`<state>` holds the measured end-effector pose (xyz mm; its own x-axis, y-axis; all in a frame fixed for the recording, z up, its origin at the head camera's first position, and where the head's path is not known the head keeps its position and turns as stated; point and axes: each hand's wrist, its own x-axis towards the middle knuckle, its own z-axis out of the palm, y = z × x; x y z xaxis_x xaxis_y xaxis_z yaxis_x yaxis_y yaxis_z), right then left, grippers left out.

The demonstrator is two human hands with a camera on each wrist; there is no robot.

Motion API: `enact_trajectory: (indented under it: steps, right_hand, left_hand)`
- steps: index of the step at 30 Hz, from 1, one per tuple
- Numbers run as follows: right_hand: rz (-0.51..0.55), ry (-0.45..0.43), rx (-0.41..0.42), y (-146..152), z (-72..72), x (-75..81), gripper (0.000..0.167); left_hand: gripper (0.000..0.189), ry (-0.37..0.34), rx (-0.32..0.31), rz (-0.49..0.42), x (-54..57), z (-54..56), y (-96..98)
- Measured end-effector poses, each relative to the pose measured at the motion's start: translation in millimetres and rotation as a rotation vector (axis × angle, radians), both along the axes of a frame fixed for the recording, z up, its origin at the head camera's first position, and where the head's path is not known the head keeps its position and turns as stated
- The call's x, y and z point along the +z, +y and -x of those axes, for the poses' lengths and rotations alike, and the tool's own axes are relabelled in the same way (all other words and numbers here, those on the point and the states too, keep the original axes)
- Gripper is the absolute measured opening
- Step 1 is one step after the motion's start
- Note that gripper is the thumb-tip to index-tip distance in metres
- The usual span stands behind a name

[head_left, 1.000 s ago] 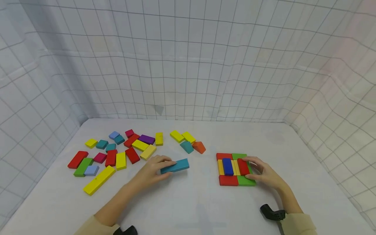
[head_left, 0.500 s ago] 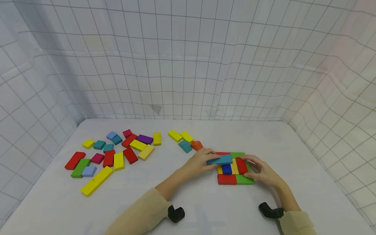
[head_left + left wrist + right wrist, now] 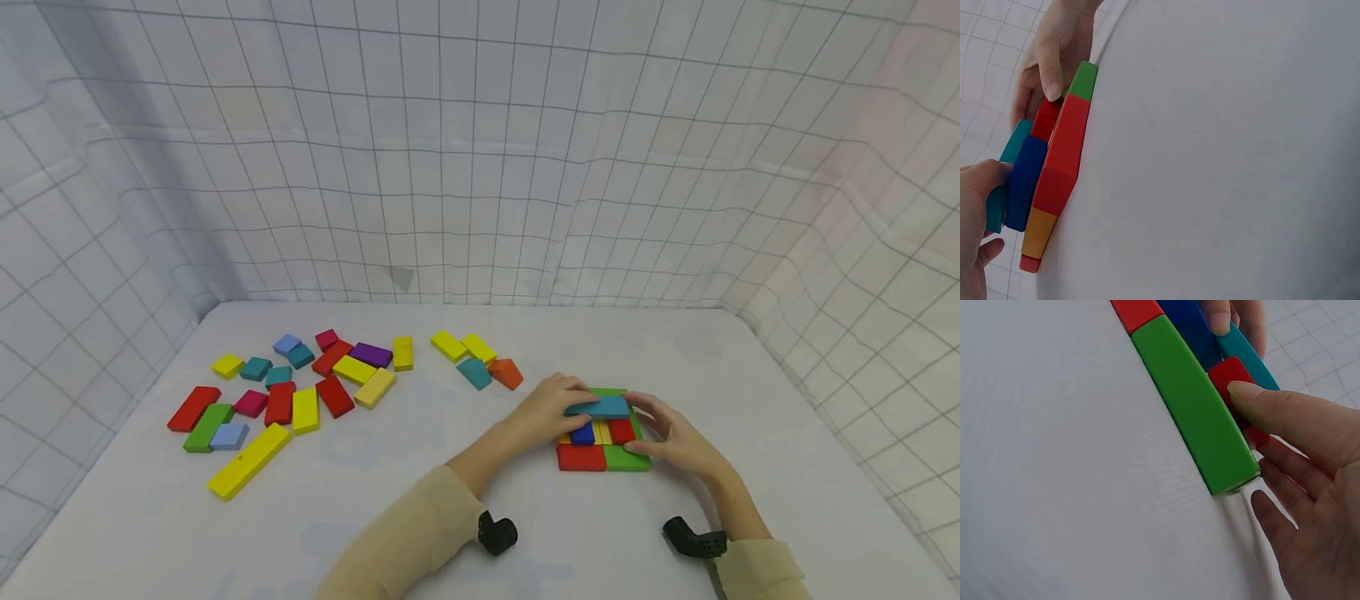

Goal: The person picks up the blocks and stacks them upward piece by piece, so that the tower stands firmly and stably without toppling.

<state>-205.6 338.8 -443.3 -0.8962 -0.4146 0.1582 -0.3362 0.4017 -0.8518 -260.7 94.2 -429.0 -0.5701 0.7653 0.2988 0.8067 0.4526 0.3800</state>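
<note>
My left hand point(image 3: 547, 417) pinches a long teal block point(image 3: 611, 407) by its left end, thumb in front and fingers behind. The teal block lies across, over a blue block point(image 3: 582, 435) and a small red block point(image 3: 622, 432) that rest on a flat layer of blocks. That layer shows a red front block point(image 3: 582, 458), a green front block point(image 3: 627, 459) and yellow pieces between. My right hand point(image 3: 678, 442) holds the small red block at its ends; its thumb point(image 3: 1260, 395) presses the near end. The left fingers hide the layer's back-left corner.
Loose blocks lie scattered on the left of the white table, including a long yellow block point(image 3: 250, 462) and a purple block point(image 3: 371, 355). An orange block point(image 3: 506, 373) and a teal piece point(image 3: 474, 372) lie behind my left hand. A gridded white curtain point(image 3: 480, 208) surrounds the table.
My left hand has carried the teal block rightward from the open table to over the layered blocks, across the blue and red ones. My right hand has stayed at the small red block.
</note>
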Motion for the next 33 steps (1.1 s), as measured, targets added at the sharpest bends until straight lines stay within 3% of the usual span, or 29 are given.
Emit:
enact_trajectory:
  steps: [6,15,25,29,33]
  right_hand:
    - [0.015,-0.011,0.010,0,0.0,0.9,0.068]
    - [-0.007,-0.016,-0.018,2,0.1,1.4,0.048]
    - [0.017,0.013,-0.071,0,1.4,0.2,0.039]
    - [0.013,0.025,-0.076,0,1.4,-0.5,0.043]
    - [-0.049,0.012,-0.096,0,0.3,-0.9,0.058]
  left_hand:
    - [0.035,-0.022,0.006,-0.020,-1.4,-0.6,4.9]
    - [0.042,-0.204,0.033,-0.145,-7.5,-4.2,-11.9]
    - [0.037,-0.242,0.040,-0.199,-10.8,-3.0,-17.0]
    - [0.047,-0.289,0.035,-0.193,-9.4,-5.1,-16.7]
    - [0.066,-0.316,0.030,-0.143,-7.8,-9.1,-16.3]
